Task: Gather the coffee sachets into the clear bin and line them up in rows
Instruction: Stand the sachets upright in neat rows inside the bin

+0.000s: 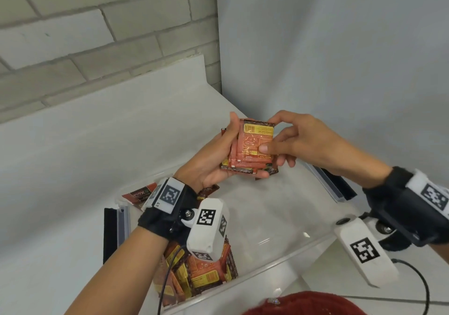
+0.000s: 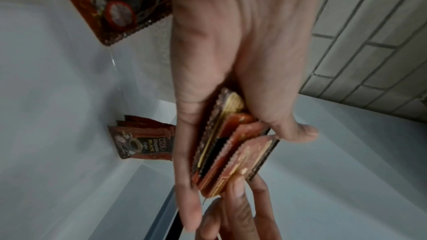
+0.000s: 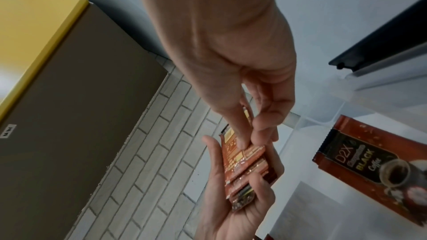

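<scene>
Left hand [image 1: 213, 166] cups a fanned stack of coffee sachets [image 1: 250, 149] over the clear bin [image 1: 279, 220], toward its 12 o'clock wall; right hand [image 1: 298, 142] pinches the top sachet, thumb on its face. Step looks like squaring the stack. Next: lower it into the bin as a row, beside the pile [image 1: 201, 271] at 7 o'clock.

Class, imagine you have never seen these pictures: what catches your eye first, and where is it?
First, the stack of coffee sachets held above the clear bin, cradled in the left hand while the right hand pinches its top sachet. Next, the jumbled pile of sachets in the bin's near left corner.
</scene>
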Demonstrator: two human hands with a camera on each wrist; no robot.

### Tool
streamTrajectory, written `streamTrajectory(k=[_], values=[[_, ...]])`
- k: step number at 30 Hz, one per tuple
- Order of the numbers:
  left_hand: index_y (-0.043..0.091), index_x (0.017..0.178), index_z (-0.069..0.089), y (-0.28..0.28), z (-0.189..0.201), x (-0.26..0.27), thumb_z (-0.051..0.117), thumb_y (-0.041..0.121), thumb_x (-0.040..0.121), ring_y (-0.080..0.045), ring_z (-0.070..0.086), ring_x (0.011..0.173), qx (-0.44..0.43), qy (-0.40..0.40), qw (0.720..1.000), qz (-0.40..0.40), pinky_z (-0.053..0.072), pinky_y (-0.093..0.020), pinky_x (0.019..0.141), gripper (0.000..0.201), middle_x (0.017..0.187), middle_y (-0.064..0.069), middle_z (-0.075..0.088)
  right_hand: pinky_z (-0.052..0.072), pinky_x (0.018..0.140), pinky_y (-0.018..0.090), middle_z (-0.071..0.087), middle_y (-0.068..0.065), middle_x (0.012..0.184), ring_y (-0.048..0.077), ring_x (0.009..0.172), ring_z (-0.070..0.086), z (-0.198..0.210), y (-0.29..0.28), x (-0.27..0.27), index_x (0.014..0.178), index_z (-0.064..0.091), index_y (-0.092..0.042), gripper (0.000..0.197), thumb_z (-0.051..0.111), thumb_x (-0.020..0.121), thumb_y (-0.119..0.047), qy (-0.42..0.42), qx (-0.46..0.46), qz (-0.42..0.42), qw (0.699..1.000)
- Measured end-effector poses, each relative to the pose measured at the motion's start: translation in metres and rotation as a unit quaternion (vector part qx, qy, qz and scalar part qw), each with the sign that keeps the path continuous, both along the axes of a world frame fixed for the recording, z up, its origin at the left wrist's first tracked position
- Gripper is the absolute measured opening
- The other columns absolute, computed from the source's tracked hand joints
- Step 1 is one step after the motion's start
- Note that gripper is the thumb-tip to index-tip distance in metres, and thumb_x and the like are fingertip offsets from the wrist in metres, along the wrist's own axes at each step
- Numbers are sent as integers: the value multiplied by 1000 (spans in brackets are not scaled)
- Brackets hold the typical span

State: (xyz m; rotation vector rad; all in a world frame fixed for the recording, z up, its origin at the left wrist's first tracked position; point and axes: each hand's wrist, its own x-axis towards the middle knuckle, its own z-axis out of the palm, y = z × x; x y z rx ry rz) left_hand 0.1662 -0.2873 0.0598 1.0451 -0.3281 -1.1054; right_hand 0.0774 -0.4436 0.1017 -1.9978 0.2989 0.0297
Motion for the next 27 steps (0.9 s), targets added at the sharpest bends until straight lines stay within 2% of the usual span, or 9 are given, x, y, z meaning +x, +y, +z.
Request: streamTrajectory(k=[4,6,9,12,15,20,22,24,27], values=[[13,125,57,2,0,5,29,62,86,-27,69,94,-7,9,1000,-1,58,-39,68,69,111,-14,68,51,49,20,70,12,87,15,53,65,2,0,-3,102,64,-7,22,73,82,-6,-80,41,-31,995],[12,130,53,2,-1,7,34,59,86,-24,69,88,-10,23,1000,12,59,-38,62,66,108,-13,68,55,61,21,72,11,84,16,62,69,5,-3,-8,98,65,-3,16,70,83,-3,-131,68,-20,989],[20,112,60,1,-2,7,41,53,87,-29,67,85,-24,38,999,30,58,-39,57,46,108,-16,64,54,82,19,75,2,96,13,89,72,9,-11,-15,92,69,-4,12,70,81,1,-168,43,18,985],[19,109,58,1,-2,5,49,45,85,-28,69,82,-31,39,998,35,57,-36,54,37,104,-12,67,53,83,18,73,-6,107,10,97,70,4,-14,-19,89,71,-7,11,69,79,-1,-154,23,57,986],[16,112,58,2,-4,5,59,15,87,-27,70,82,-49,31,998,40,57,-35,53,25,100,-11,70,52,87,18,72,-8,111,8,102,69,-2,-15,-21,92,71,-7,14,67,78,-8,-157,11,85,984],[21,109,61,-1,-6,6,60,4,79,-27,70,90,-73,-12,995,68,60,-41,62,34,104,-8,70,51,85,16,64,-4,124,5,109,64,0,-13,-24,117,60,-14,44,45,91,18,-126,32,59,990],[22,110,60,-1,-6,7,61,2,83,-26,69,93,-85,-24,992,86,60,-42,67,34,103,-5,71,51,80,21,61,-6,124,7,106,64,1,-11,-24,122,54,-19,43,56,89,9,-94,91,17,991],[23,111,60,-1,-7,9,60,0,85,-25,69,94,-98,-35,990,99,59,-45,74,35,103,-5,70,50,81,24,61,-7,120,9,102,66,2,-7,-23,123,53,-24,48,74,81,-14,-63,123,-4,990],[24,112,59,0,-5,10,61,1,80,-25,67,96,-91,-63,989,101,56,-44,78,39,105,-5,68,55,83,28,64,-1,109,15,92,69,3,-2,-18,121,55,-19,57,72,70,-36,-57,106,-31,992]])
